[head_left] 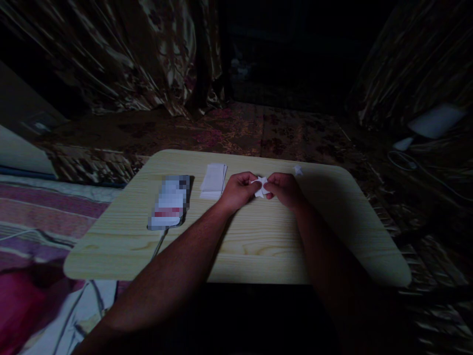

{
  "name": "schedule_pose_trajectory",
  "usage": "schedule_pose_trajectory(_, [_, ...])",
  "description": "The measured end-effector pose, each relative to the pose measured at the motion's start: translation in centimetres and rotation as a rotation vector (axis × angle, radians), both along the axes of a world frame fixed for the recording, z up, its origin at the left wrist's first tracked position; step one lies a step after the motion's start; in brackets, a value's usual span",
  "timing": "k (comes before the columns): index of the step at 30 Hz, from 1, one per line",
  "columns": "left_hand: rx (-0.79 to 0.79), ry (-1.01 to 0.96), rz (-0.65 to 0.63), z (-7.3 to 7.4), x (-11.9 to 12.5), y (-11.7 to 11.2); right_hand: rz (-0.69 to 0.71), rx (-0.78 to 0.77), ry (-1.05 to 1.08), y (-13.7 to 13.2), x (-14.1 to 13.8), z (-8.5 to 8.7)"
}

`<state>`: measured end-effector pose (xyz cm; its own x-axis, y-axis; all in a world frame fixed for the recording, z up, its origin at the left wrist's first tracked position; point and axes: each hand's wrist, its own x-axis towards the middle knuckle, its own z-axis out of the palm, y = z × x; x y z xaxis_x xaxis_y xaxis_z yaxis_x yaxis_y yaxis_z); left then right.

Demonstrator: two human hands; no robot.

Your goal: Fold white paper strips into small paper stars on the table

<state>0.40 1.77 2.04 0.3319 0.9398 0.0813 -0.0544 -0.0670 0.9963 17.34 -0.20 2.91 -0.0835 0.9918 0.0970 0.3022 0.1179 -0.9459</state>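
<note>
Between my two hands is a small piece of folded white paper with pointed corners, held just above the middle of the wooden table. My left hand pinches its left side, the thumb lying on top. On the other side, my right hand grips the paper with thumb and fingers closed. A stack of white paper sheets lies to the left of my left hand. Beyond my right hand, near the table's far edge, rests another small folded white paper piece.
The light wood table has rounded corners. At its left lies a phone, blurred out, with a cable running toward me. A striped bed cover is at the left. Patterned curtains hang behind, and a white lamp stands at right.
</note>
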Motion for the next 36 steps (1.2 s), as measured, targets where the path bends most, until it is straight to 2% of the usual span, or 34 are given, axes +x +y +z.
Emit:
schedule_pose_trajectory(14, [0.000, -0.048, -0.062, -0.7, -0.2, 0.3, 0.038, 0.060, -0.030, 0.0, 0.0, -0.4])
schedule_pose_trajectory(20, [-0.073, -0.080, -0.060, -0.7, -0.1, 0.4, 0.041, 0.046, -0.010, -0.1, -0.1, -0.3])
schedule_pose_trajectory(28, [-0.077, -0.120, -0.044, -0.9, 0.0, 0.4, 0.022, 0.038, -0.090, -0.5, -0.2, 0.3])
schedule_pose_trajectory(36, [-0.088, -0.120, -0.037, -1.2, 0.1, 0.5, 0.022, 0.029, -0.087, -0.4, -0.2, 0.0])
